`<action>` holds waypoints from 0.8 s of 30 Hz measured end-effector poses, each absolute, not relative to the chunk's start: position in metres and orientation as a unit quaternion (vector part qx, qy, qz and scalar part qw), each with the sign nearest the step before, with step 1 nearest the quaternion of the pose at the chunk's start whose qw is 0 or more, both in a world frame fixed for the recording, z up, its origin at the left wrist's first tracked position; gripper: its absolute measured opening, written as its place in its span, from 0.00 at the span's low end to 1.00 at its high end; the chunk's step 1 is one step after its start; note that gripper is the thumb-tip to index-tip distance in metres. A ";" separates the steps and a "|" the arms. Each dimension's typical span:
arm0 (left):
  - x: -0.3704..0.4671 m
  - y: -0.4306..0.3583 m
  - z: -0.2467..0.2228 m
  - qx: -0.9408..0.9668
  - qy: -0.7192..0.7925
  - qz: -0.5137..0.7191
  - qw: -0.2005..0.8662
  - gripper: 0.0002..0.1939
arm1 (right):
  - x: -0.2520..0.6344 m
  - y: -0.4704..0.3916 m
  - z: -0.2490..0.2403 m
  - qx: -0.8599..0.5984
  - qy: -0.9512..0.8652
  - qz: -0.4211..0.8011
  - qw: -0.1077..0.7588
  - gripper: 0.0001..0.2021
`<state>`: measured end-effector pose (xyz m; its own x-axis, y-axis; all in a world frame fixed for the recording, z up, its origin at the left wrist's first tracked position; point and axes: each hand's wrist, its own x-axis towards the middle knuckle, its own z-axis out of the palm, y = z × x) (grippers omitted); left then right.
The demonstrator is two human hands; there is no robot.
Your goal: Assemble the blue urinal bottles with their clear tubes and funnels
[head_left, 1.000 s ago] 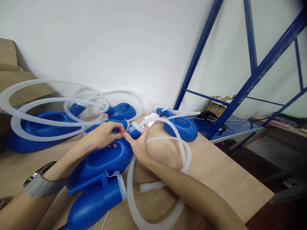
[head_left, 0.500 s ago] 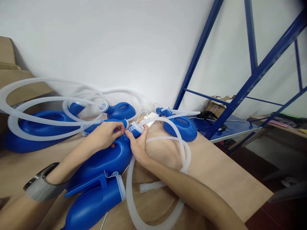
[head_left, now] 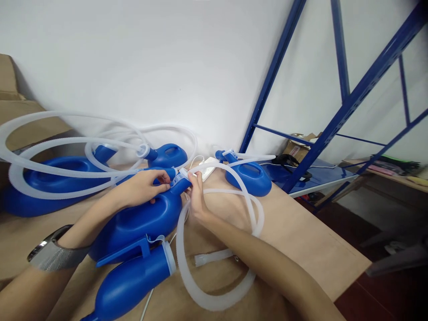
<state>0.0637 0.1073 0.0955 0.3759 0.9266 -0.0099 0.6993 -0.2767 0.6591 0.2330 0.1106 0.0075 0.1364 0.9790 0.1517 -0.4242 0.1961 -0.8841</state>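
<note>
A blue plastic urinal bottle (head_left: 147, 218) lies on the table under my hands, its neck pointing up and right. My right hand (head_left: 198, 196) grips that neck from the right, with the thumb near the translucent cap (head_left: 180, 176). From the cap a whitish hose (head_left: 245, 178) loops right and down to the table. My left hand (head_left: 145, 185) is closed, fingertips pinched against the left side of the neck by the cap; the exact grip is partly hidden. In front lies a second blue urinal bottle (head_left: 133, 283), with a handle and a pale rim ring.
More blue bottles (head_left: 247, 178) with coiled hoses (head_left: 67, 167) stand left, behind and right. A white power strip (head_left: 207, 167) lies behind my right hand. Cardboard boxes (head_left: 26, 120) are at the left, a blue metal rack (head_left: 274, 76) at the right. The table's right edge (head_left: 354, 278) slopes away.
My right hand has shifted from over the cap to the right side of the neck. The neck and cap have turned slightly. My left hand stays beside them.
</note>
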 end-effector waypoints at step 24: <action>0.025 0.111 0.117 0.842 0.533 0.078 0.026 0.17 | 0.490 -0.064 0.017 -0.506 -0.813 0.251 0.141 0.20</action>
<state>0.0250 0.1109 0.1165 0.4191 0.9020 0.1039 0.8939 -0.4300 0.1267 0.4904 -0.0644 0.0168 -0.4476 0.8939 -0.0240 0.7520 0.3617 -0.5510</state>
